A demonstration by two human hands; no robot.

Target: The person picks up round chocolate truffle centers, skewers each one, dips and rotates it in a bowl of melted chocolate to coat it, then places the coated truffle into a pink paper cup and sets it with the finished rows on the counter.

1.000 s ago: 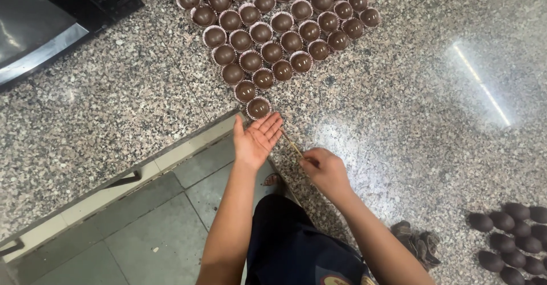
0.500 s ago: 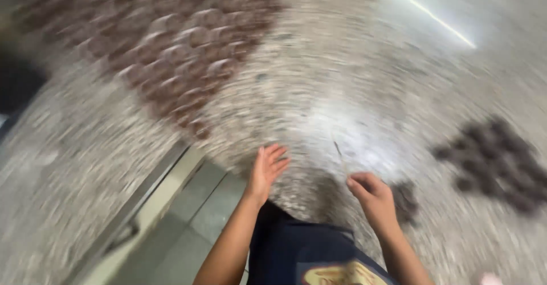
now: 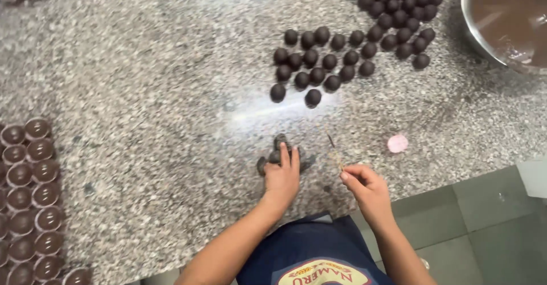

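Observation:
My left hand reaches over a small heap of dark chocolate pieces near the counter's front edge, fingers extended and touching them. My right hand pinches a thin wooden stick between thumb and fingers, the stick pointing away from me. Farther back lies a loose group of several dark chocolate balls on the speckled granite counter.
A metal bowl of melted chocolate stands at the back right. Rows of glossy chocolate cups line the left edge. A small pink round piece lies right of the stick. Grey floor tiles show below the counter edge.
The view has swung to the right, from the chocolate cups to the ball group and bowl. My left hand went from an open spread to resting on the small chocolate heap.

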